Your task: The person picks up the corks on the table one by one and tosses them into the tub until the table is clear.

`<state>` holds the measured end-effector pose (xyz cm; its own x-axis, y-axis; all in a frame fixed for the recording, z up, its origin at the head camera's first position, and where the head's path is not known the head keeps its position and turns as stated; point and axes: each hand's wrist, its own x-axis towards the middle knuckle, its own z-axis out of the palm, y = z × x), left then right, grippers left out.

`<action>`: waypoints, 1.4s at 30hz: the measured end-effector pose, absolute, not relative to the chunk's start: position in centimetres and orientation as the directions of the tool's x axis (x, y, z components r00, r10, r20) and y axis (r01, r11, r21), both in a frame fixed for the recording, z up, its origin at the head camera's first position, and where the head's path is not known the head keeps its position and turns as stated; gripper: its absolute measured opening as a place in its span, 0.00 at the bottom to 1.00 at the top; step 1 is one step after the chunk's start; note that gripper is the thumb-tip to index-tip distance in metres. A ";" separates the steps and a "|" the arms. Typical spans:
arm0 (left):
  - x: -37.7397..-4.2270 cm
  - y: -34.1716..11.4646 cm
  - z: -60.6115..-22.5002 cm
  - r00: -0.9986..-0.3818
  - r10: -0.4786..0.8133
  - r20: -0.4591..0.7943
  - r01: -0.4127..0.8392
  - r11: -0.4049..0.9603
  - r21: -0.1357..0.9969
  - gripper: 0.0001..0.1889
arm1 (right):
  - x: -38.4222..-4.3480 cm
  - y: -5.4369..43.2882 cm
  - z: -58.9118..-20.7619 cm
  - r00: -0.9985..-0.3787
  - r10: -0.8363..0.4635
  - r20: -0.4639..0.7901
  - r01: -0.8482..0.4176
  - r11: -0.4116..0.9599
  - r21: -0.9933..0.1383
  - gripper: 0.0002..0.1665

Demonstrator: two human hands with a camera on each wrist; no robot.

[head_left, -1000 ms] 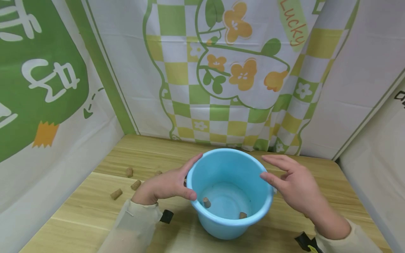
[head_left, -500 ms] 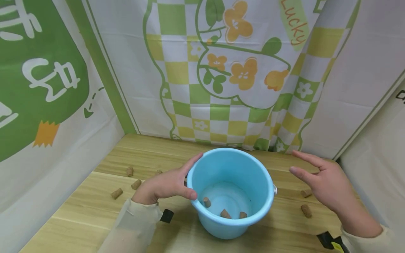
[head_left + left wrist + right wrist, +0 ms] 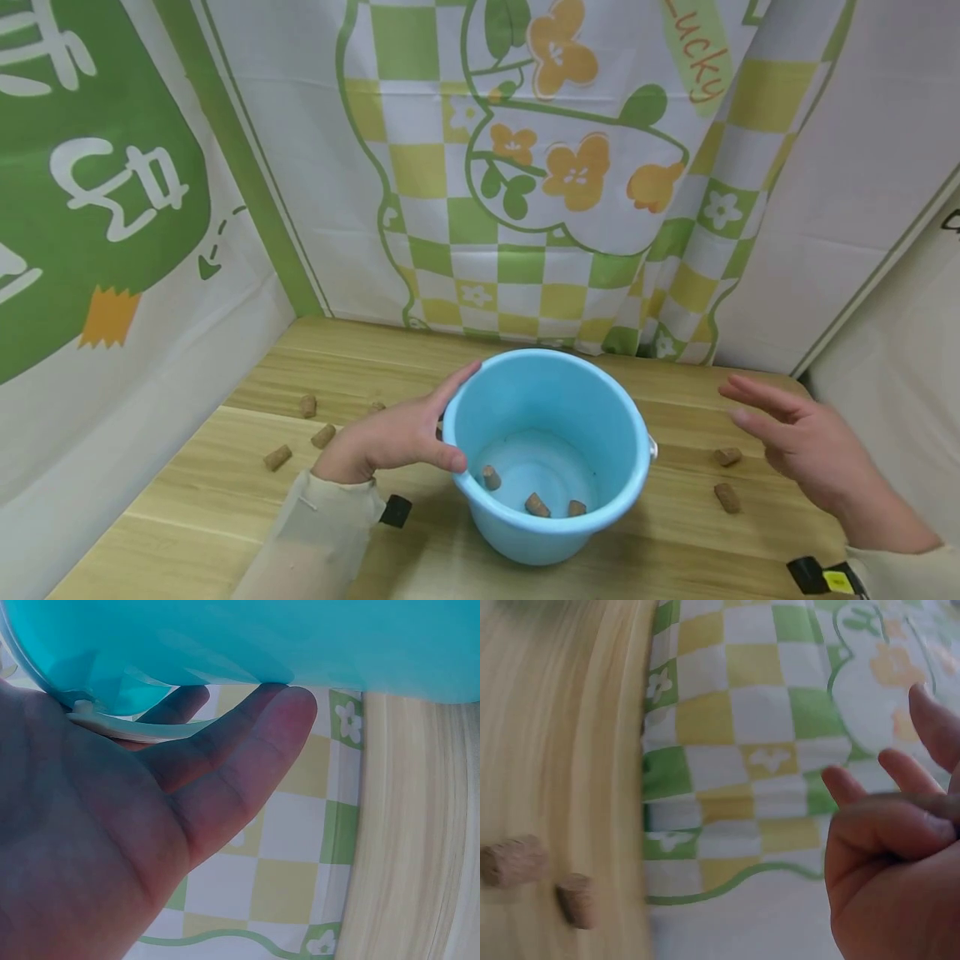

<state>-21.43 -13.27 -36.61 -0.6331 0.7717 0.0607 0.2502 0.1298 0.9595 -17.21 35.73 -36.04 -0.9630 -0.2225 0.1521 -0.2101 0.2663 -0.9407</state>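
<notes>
A light blue bucket (image 3: pixel 540 542) stands on the wooden table in the head view. My left hand (image 3: pixel 397 437) holds its left side, thumb over the rim, and the left wrist view shows long fingers (image 3: pixel 247 765) against the outer wall. Inside the bucket lie three corks: one at the left (image 3: pixel 491 477), one near the middle (image 3: pixel 537 505) and one partly behind the near rim (image 3: pixel 577 508). My right hand (image 3: pixel 817 450) hovers right of the bucket, fingers relaxed, holding nothing. Closest to it are two loose corks, the farther one (image 3: pixel 727 457) and the nearer one (image 3: pixel 726 497).
Left of the bucket several more corks (image 3: pixel 277 457) lie scattered, some partly hidden by my left hand. A patterned cloth wall (image 3: pixel 517 267) borders the table (image 3: pixel 225 500) at the back. A white bucket handle (image 3: pixel 142 729) passes beside my left fingers.
From above the bucket's right rim, my right hand has moved right, uncovering the two corks there. A third cork now shows inside the bucket. My left hand has stayed in place.
</notes>
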 end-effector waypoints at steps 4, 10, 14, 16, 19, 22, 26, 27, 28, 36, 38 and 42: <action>-21.4 -13.3 -36.6 -0.637 0.769 0.059 0.252 0.136 0.958 0.66 | -17.9 37.6 -37.7 -0.919 -0.381 0.098 -0.082 -0.060 -0.995 0.29; -21.4 -13.3 -36.5 -0.634 0.771 0.062 0.259 0.136 0.956 0.66 | -18.1 39.6 -39.5 -0.888 -0.461 0.010 0.065 -0.146 -0.987 0.30; -21.4 -13.3 -36.5 -0.636 0.770 0.060 0.261 0.141 0.955 0.66 | -18.1 40.3 -40.7 -0.876 -0.482 0.005 0.079 -0.153 -0.985 0.31; -21.4 -13.3 -36.5 -0.636 0.770 0.058 0.261 0.143 0.955 0.66 | -18.1 40.7 -41.4 -0.864 -0.503 0.005 0.099 -0.180 -0.979 0.31; -21.4 -13.4 -36.5 -0.634 0.771 0.059 0.261 0.142 0.955 0.66 | -18.2 41.4 -42.7 -0.838 -0.546 -0.005 0.163 -0.241 -0.957 0.31; -21.4 -13.3 -36.5 -0.634 0.771 0.057 0.257 0.141 0.956 0.66 | -18.2 42.3 -44.0 -0.819 -0.573 -0.037 0.244 -0.288 -0.926 0.31; -21.4 -13.3 -36.5 -0.636 0.770 0.055 0.255 0.143 0.956 0.66 | -18.0 43.3 -45.5 -0.810 -0.579 -0.097 0.320 -0.298 -0.899 0.30; -21.4 -13.3 -36.5 -0.637 0.769 0.056 0.254 0.141 0.957 0.66 | -17.9 43.5 -45.9 -0.809 -0.576 -0.114 0.337 -0.297 -0.893 0.29; -21.3 -13.3 -36.5 -0.638 0.768 0.054 0.255 0.144 0.956 0.66 | -17.8 43.7 -46.3 -0.810 -0.572 -0.129 0.352 -0.298 -0.887 0.29; -21.4 -13.3 -36.6 -0.639 0.767 0.060 0.254 0.136 0.958 0.66 | -17.4 44.9 -47.7 -0.833 -0.527 -0.172 0.369 -0.296 -0.881 0.27; -21.4 -13.3 -36.6 -0.638 0.768 0.061 0.255 0.135 0.957 0.66 | -17.4 44.7 -47.8 -0.841 -0.511 -0.179 0.341 -0.243 -0.908 0.27; -21.4 -13.2 -36.6 -0.631 0.773 0.065 0.255 0.127 0.958 0.66 | -17.4 43.9 -47.7 -0.848 -0.493 -0.194 0.285 -0.114 -0.952 0.28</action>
<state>-21.44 -13.24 -36.60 -0.6307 0.7733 0.0653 0.2552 0.1273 0.9585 -17.44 43.87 -47.73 -0.8480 -0.4931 -0.1943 0.2846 -0.1142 -0.9518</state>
